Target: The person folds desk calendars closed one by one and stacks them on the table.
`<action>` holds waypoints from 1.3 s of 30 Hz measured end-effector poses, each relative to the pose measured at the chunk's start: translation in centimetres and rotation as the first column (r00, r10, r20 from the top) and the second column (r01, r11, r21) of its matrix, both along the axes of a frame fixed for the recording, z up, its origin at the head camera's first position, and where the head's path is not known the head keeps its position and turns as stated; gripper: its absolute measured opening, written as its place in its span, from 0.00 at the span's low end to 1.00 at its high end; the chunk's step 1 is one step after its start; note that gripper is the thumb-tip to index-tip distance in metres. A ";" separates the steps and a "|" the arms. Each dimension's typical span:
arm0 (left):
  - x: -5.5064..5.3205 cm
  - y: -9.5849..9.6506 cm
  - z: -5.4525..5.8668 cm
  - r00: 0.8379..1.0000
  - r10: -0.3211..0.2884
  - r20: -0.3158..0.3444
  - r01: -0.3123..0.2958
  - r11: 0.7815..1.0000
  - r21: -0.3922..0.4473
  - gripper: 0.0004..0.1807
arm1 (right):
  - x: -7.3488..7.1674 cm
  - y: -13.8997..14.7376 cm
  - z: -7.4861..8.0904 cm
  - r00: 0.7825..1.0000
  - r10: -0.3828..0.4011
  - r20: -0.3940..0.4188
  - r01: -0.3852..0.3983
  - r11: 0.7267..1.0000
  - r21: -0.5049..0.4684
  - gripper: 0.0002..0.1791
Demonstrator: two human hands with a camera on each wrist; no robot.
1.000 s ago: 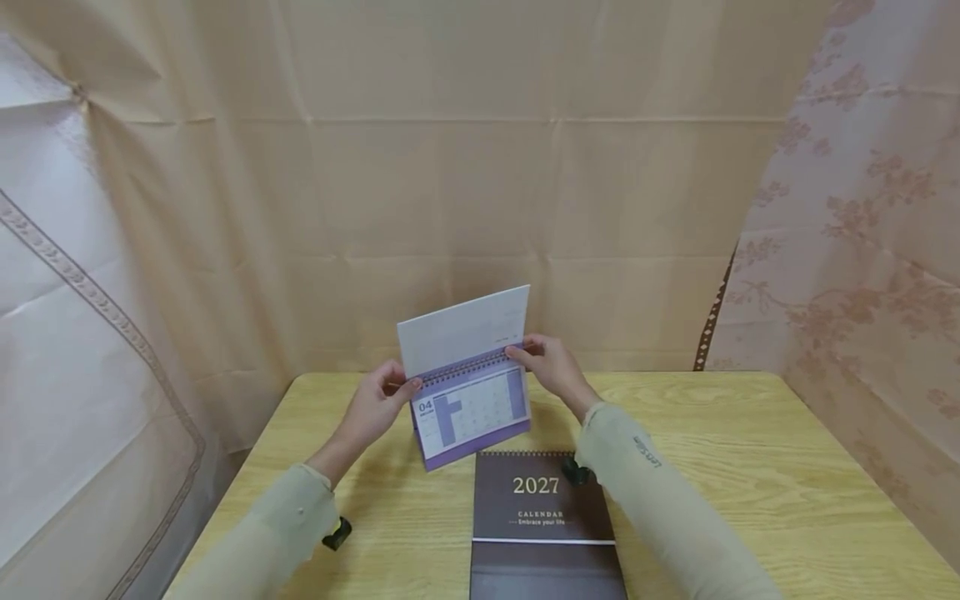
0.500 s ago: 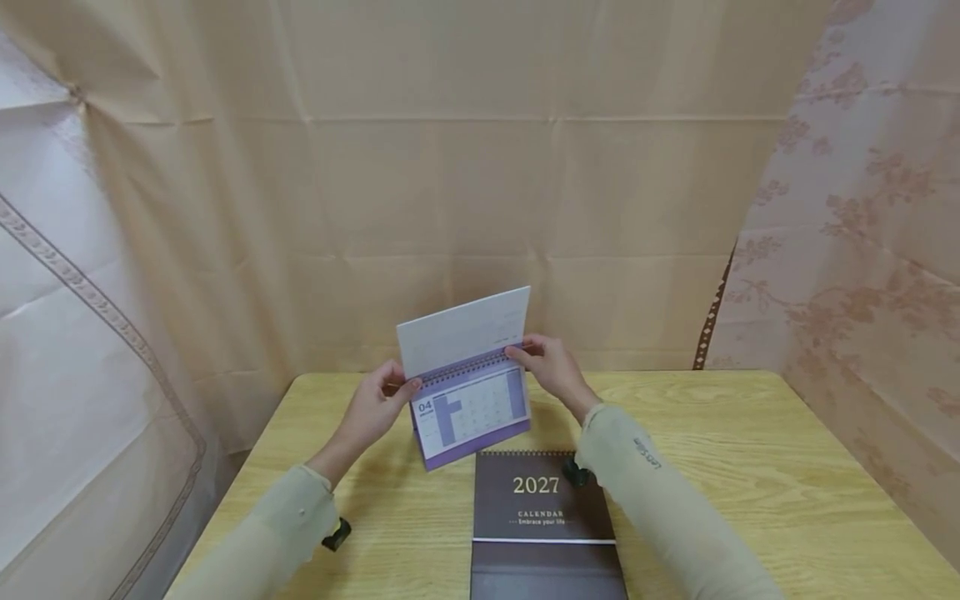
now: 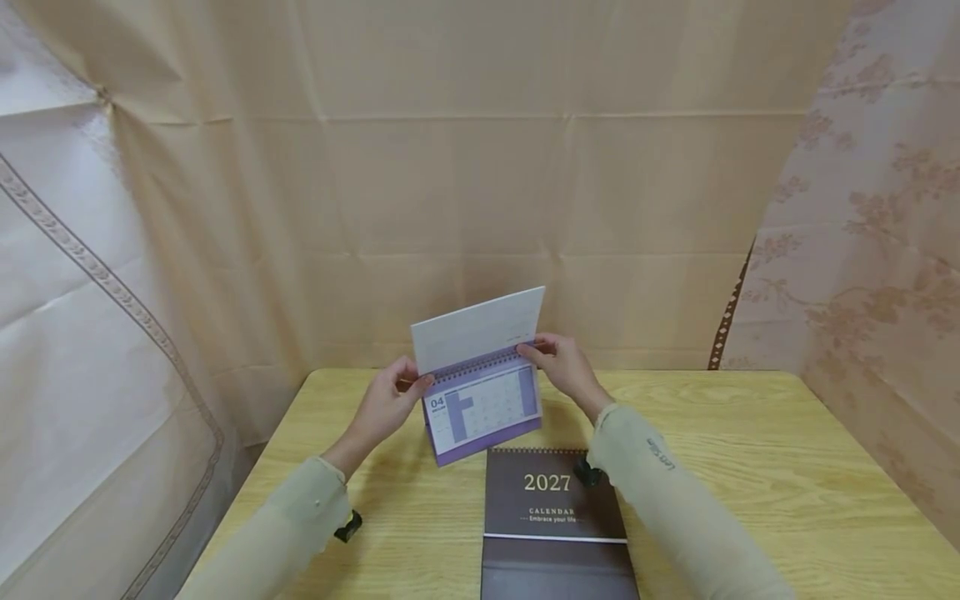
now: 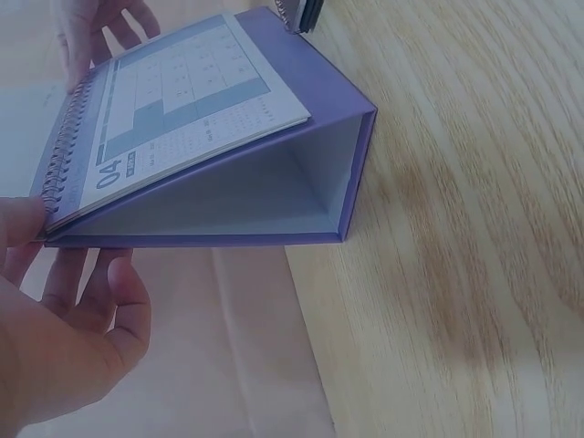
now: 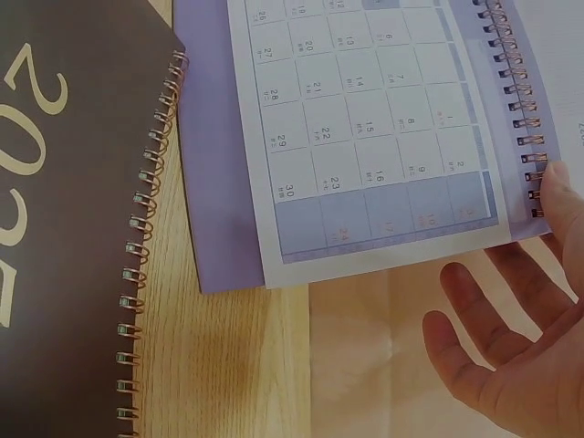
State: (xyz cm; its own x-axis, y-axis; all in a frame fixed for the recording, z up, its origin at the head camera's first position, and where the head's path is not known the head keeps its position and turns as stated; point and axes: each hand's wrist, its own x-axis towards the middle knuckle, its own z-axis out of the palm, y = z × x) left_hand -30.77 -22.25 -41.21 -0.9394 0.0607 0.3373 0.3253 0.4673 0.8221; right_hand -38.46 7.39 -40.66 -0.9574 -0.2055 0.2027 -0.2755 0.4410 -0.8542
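A purple spiral-bound desk calendar (image 3: pixel 491 408) is held at its top corners between both hands, open at a page marked 04. White pages stand up beyond its ring binding. My left hand (image 3: pixel 382 404) pinches the left end by the binding, thumb in front. At the other end, my right hand (image 3: pixel 566 367) pinches the binding corner the same way. The left wrist view shows the calendar's hollow triangular stand (image 4: pixel 265 182). Nearer to me, a dark brown 2027 calendar (image 3: pixel 558 500) lies on the table, its spiral edge just below the purple one.
The wooden table (image 3: pixel 712 467) extends to both sides of the calendars. A beige curtain (image 3: pixel 450 183) hangs behind it, with a white cloth (image 3: pixel 67 333) at left and a floral cloth (image 3: pixel 877 250) at right.
The head view has shifted slightly, so everything sits a little further right in it. Both hands keep their hold, and the two calendars stay as they were relative to each other.
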 end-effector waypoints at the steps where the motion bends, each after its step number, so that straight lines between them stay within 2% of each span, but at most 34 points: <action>1: 0.0 0.0 0.1 1.000 -0.003 0.007 0.003 1.000 -0.002 0.05 | 0.1 0.0 0.1 1.000 0.000 -0.002 0.000 1.000 0.000 0.18; 8: 0.3 0.0 0.5 0.999 0.001 0.043 0.001 0.999 -0.046 0.07 | 0.2 0.4 0.2 0.999 0.033 -0.019 -0.033 0.999 0.008 0.17; 14: 0.4 0.0 0.6 0.999 0.012 0.044 -0.010 0.999 -0.045 0.06 | 0.2 0.4 0.2 0.996 0.087 -0.030 -0.087 0.996 0.006 0.19; 17: 0.5 0.2 0.6 0.999 0.001 0.044 0.001 0.999 -0.043 0.06 | 0.5 0.9 0.3 0.993 0.116 0.008 -0.115 0.993 -0.029 0.26; 20: 0.5 0.2 0.6 0.999 -0.012 0.042 0.014 0.999 -0.046 0.07 | 0.9 1.6 0.7 0.990 0.111 0.092 -0.102 0.990 -0.093 0.34; 23: 0.6 0.0 0.6 0.999 -0.007 0.038 0.009 0.999 -0.046 0.07 | 0.9 2.1 1.1 0.979 0.122 0.163 -0.094 0.981 -0.168 0.36; 26: 0.6 -0.2 0.6 0.999 -0.004 0.033 0.005 0.999 -0.050 0.07 | 0.8 2.8 1.3 0.964 0.166 0.209 -0.120 0.969 -0.217 0.36; 32: 0.5 -1.0 0.5 0.999 -0.006 0.038 0.009 0.997 -0.080 0.10 | 0.9 3.8 1.4 0.939 0.244 0.243 -0.191 0.957 -0.220 0.44; 39: 0.5 -1.4 0.2 0.999 -0.038 -0.009 0.037 0.996 -0.087 0.16 | 1.1 4.3 1.7 0.918 0.302 0.256 -0.240 0.939 -0.248 0.45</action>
State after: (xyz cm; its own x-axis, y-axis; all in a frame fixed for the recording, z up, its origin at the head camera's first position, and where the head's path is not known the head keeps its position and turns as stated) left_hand -30.29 -23.68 -40.97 -0.9321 0.1255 0.3397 0.3530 0.5236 0.7754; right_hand -37.35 11.65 -38.95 -0.8938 -0.4484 -0.0052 -0.0891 0.1890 -0.9779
